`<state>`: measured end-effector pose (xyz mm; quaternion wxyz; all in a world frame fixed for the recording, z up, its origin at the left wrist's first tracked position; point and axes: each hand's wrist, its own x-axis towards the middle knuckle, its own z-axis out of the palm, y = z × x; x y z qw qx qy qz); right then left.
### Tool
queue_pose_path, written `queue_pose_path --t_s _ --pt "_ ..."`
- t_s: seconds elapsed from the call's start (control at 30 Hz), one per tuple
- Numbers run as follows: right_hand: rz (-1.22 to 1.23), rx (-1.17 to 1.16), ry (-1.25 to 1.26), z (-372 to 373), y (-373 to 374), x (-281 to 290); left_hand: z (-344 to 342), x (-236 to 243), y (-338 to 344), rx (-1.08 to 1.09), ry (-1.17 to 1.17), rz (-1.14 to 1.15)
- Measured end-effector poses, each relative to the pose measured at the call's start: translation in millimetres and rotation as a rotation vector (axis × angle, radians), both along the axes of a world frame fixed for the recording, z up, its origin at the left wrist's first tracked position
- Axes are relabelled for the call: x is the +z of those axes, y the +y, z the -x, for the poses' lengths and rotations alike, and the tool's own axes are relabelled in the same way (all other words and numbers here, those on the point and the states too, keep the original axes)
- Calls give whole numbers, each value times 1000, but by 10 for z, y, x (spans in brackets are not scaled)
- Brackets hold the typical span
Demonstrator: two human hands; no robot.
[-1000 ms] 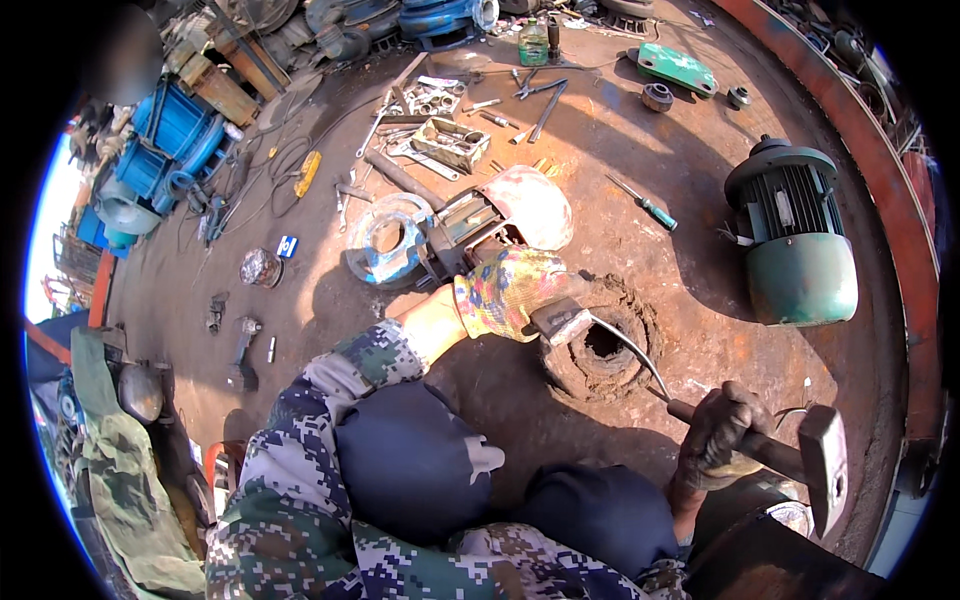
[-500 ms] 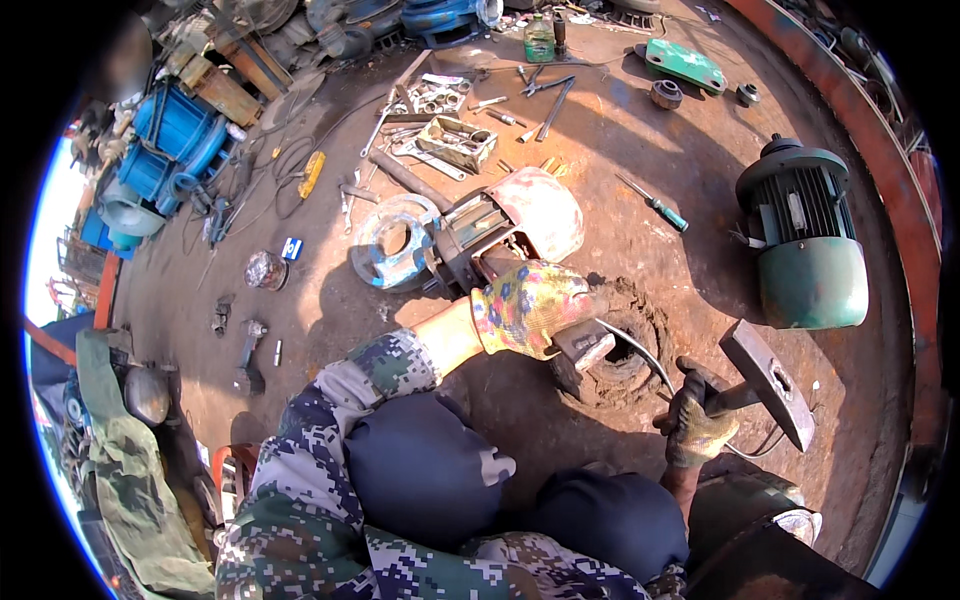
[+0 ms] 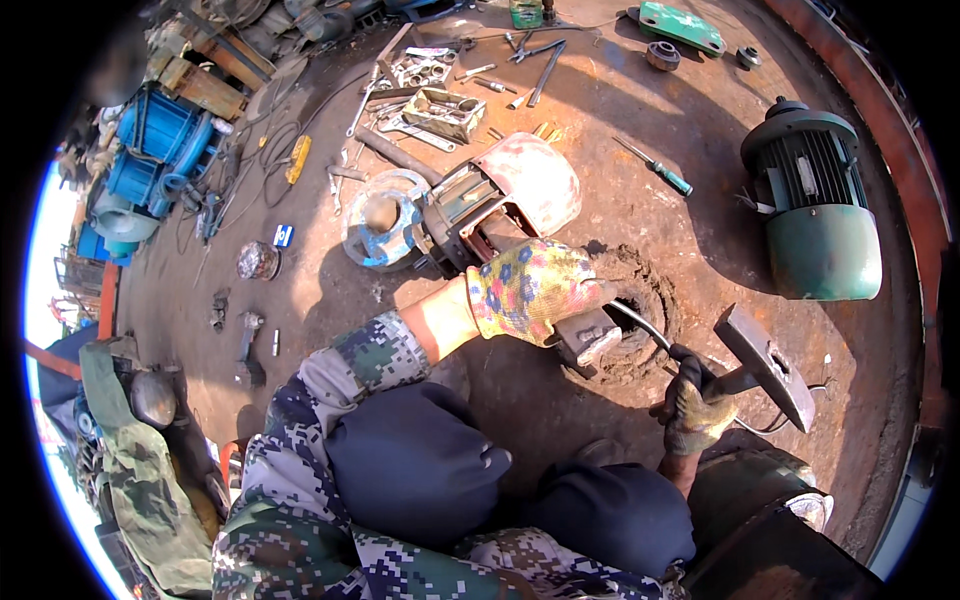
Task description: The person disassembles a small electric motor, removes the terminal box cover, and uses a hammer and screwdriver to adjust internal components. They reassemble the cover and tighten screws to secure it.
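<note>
My left hand (image 3: 535,288), in a flower-patterned work glove, is closed round a squared metal block (image 3: 588,338) with a flat end facing me. The block rests at the near left edge of a dirt-caked ring (image 3: 655,290); its lower part is hidden. My right hand (image 3: 698,405), in a dirty glove, grips a hammer (image 3: 768,368) by its short visible handle, with the heavy head to the right of the hand. A grey cable (image 3: 645,322) arches from the ring's opening towards my right hand. Beyond my left hand lies a partly opened motor (image 3: 490,215) with a blue-white flange.
A green motor (image 3: 822,252) stands at the right, near a rusty raised edge (image 3: 888,110). Farther off lie a screwdriver (image 3: 655,167), a tray of sockets (image 3: 440,114) and several wrenches. Blue machinery (image 3: 160,150) stands at the left.
The view has shifted, so the far tools and both motors sit higher in it. Both hands keep their grips, with the hammer and block in nearly the same places relative to the ring.
</note>
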<state>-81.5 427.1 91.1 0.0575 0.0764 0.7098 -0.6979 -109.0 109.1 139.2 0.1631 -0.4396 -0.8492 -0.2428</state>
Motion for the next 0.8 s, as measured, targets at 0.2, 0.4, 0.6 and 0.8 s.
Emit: queue_pose_path --t_s 0.2,0.4,0.6,0.8 --pt "-41 27 62 -72 21 -58 -27 -16 -22 12 52 5" --pt "-53 15 97 -92 6 57 5 -100 -40 28 64 7" --pt "-83 56 100 -112 51 141 -10 -50 -47 34 -15 -26" --pt "-206 93 82 -138 70 117 -7 -54 -26 -15 37 -27"
